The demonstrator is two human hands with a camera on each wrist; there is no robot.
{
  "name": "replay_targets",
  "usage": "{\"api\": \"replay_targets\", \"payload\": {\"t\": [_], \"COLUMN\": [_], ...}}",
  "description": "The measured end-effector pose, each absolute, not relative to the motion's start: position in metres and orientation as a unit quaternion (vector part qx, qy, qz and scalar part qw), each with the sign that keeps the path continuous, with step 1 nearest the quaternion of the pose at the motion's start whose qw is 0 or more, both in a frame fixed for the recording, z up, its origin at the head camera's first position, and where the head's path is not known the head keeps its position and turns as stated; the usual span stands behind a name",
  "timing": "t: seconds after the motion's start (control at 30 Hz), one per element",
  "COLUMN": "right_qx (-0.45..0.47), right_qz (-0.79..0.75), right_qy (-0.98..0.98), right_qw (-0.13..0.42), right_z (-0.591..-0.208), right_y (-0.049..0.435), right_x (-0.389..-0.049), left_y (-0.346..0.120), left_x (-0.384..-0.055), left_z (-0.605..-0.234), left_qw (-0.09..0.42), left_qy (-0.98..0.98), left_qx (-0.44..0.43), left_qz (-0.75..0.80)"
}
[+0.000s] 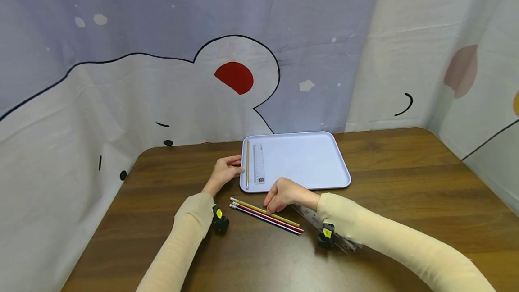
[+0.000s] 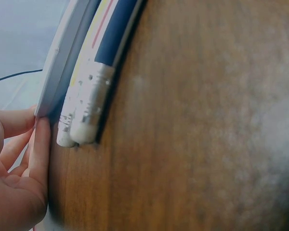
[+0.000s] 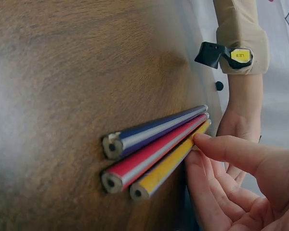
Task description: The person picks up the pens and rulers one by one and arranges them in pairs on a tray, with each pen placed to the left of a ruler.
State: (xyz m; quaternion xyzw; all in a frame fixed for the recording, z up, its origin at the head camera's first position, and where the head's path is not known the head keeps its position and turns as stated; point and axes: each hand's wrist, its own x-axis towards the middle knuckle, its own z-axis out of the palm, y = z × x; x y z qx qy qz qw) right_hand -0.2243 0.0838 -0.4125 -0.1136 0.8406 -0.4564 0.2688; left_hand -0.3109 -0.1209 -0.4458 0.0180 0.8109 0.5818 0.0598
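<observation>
At the back of the table my left hand (image 1: 224, 171) pinches the left rim of a white tray (image 1: 302, 161), thumb and fingers on its edge. Inside that tray, along the left side, lie a yellow pencil (image 1: 248, 166) and a clear ruler (image 1: 258, 162). In front of the tray, three unsharpened pencils lie side by side: a yellow pencil (image 3: 166, 171), a red pencil (image 3: 149, 156) and a dark blue pencil (image 3: 159, 126). My right hand (image 1: 284, 195) pinches this nearer yellow pencil partway along, thumb against forefinger. White erasers at their left ends show in the left wrist view.
Clear rulers (image 1: 310, 216) lie partly beneath my right forearm, which hides some of them. The brown wooden table (image 1: 389, 170) reaches back to a patterned curtain (image 1: 162, 98). Each wrist wears a small black camera, such as the left camera (image 1: 220, 223).
</observation>
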Motion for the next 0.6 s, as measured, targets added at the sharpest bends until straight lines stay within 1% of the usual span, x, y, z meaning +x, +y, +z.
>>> {"api": "replay_targets", "payload": {"t": [0.43, 0.6], "right_qx": [-0.112, -0.129], "right_qz": [-0.436, -0.405], "right_qy": [0.854, 0.872], "right_qw": [0.262, 0.243], "right_z": [-0.4105, -0.408], "right_y": [0.0863, 0.0834], "right_x": [-0.2249, -0.2241], "left_y": [-0.1212, -0.1211], "left_x": [-0.3097, -0.3077], "left_z": [-0.4448, -0.4437], "left_qw": [0.06, 0.059], "left_qy": [0.806, 0.807], "left_qx": [0.024, 0.025], "left_qz": [0.589, 0.587]}}
